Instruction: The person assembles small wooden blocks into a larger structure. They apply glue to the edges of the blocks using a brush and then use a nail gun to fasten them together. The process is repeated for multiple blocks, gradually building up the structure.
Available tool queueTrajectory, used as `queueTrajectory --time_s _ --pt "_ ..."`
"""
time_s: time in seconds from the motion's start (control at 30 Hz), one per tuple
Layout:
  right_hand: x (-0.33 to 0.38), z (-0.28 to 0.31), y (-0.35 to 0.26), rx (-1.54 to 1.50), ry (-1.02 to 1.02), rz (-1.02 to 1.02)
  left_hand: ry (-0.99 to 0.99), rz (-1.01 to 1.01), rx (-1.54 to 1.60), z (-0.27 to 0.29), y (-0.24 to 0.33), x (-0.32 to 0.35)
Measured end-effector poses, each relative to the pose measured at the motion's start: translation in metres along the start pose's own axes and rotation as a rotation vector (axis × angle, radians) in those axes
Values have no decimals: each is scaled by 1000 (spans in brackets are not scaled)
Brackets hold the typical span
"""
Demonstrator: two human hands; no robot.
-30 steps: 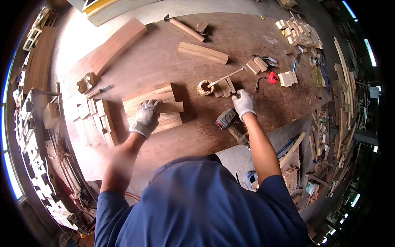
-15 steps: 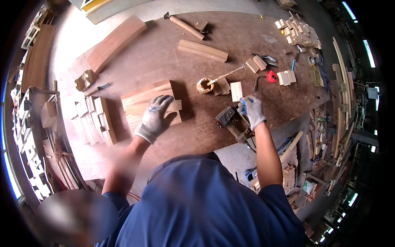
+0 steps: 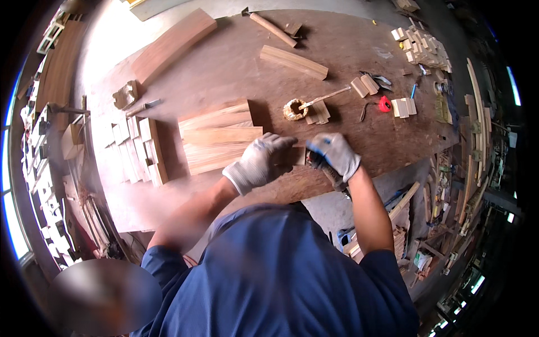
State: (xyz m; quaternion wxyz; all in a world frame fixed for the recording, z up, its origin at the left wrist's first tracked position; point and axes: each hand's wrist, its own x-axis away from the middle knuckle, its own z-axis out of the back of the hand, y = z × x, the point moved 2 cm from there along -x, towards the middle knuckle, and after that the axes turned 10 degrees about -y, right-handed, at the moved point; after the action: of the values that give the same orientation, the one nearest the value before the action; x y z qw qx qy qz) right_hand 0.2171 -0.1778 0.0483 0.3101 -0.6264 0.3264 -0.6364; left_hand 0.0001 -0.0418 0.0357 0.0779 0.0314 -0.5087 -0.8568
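My left hand [image 3: 259,163], in a grey work glove, is closed on a small light wood block [image 3: 299,155] over the near part of the table; the thumb's grip is partly hidden. Just right of it, my gloved right hand [image 3: 336,154] curls its fingers over a dark power tool [image 3: 336,177]. Most of the tool is under the hand, so its exact kind is unclear. The block's right end is close to the tool and the right fingers. Wood boards [image 3: 216,135] lie side by side left of my left hand.
On the worktable [image 3: 224,73] stand a glue bowl [image 3: 294,110] with a stick across it, a red tape measure [image 3: 384,103], a hammer [image 3: 273,29], a long board [image 3: 174,45] and stacked strips [image 3: 137,149]. A pile of small blocks [image 3: 424,49] sits far right.
My right hand has moved left and nearer, onto the power tool. The left hand has left the boards and moved right. The small block now sits between the hands. The view has shifted slightly.
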Motion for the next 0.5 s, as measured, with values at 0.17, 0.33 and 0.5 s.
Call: queueTrajectory --time_s 0.17,0.33,0.5 --pt "-52 42 20 -139 411 87 181 202 414 8 8 7" --pt "-85 52 -6 -109 590 110 207 254 369 5 7 8" --pt "-104 51 -9 -96 586 76 208 368 587 0 5 5"
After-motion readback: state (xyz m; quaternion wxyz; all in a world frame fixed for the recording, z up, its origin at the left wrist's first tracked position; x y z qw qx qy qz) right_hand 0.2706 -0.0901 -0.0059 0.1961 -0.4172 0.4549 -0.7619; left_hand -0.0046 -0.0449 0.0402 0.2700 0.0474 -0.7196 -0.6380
